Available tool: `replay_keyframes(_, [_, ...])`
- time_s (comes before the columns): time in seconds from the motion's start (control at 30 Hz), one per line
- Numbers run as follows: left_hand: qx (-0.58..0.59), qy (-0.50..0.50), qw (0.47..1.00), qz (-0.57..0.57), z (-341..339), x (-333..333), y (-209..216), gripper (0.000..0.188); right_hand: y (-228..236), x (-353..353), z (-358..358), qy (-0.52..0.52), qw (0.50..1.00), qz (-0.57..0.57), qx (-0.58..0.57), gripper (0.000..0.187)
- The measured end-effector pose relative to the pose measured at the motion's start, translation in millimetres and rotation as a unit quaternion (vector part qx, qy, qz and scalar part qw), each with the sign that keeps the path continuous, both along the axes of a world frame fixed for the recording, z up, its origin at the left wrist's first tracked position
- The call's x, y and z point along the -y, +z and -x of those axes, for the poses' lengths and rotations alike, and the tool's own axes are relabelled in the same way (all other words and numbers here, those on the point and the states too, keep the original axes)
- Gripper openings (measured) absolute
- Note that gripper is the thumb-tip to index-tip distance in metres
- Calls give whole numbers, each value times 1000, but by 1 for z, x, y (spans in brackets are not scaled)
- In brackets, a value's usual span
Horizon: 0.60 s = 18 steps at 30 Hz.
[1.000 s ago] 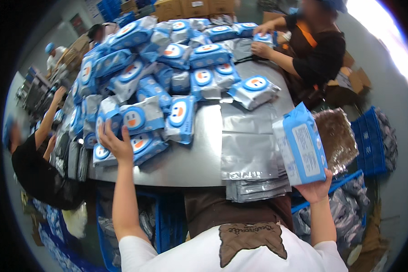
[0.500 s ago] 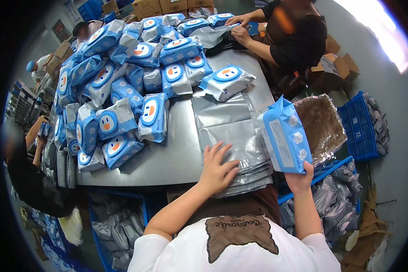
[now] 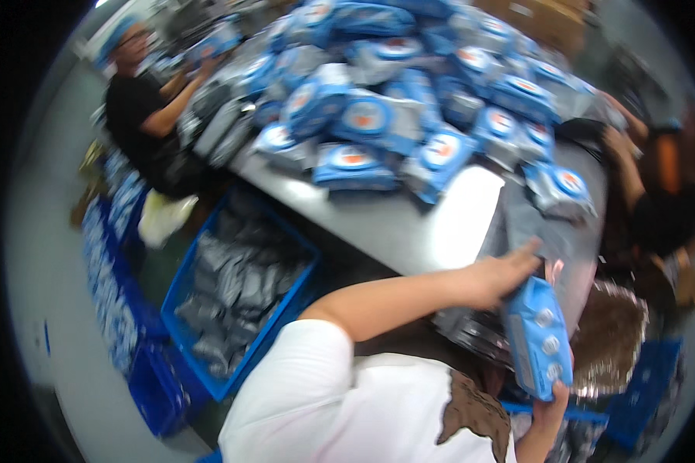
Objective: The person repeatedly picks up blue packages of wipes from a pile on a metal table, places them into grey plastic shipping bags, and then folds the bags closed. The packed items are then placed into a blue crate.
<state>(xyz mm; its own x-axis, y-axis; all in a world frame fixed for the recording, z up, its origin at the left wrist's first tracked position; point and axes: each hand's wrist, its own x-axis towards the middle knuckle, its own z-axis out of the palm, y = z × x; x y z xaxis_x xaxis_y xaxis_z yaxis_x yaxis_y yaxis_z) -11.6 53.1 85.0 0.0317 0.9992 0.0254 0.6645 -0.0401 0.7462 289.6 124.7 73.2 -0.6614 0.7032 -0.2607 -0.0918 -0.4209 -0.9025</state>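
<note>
Fingers of the right hand [image 3: 550,409] curl around the lower end of a blue soft packet [image 3: 539,336], which stands at the near end of the grey plastic bags [image 3: 530,212]; those of the left hand [image 3: 506,274] are straightened by its top — blur hides any contact. A low, gentle grip suits the soft wrapper, and slick bags call for flat fingertips — clear of the loose packet [image 3: 561,193] lying on them, beside the packet pile [image 3: 363,116] on the table [image 3: 459,224].
</note>
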Motion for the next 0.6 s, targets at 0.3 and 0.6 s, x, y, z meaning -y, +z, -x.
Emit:
replay_keyframes(0.3, [4,-6,996,-89,-62,8,-9,74,-7,37,42,-39,776,-561,286,70])
replay_keyframes(0.6, [108,39,990,-83,-37,76,-50,84,-47,-2,41,51,952,-284,104,106])
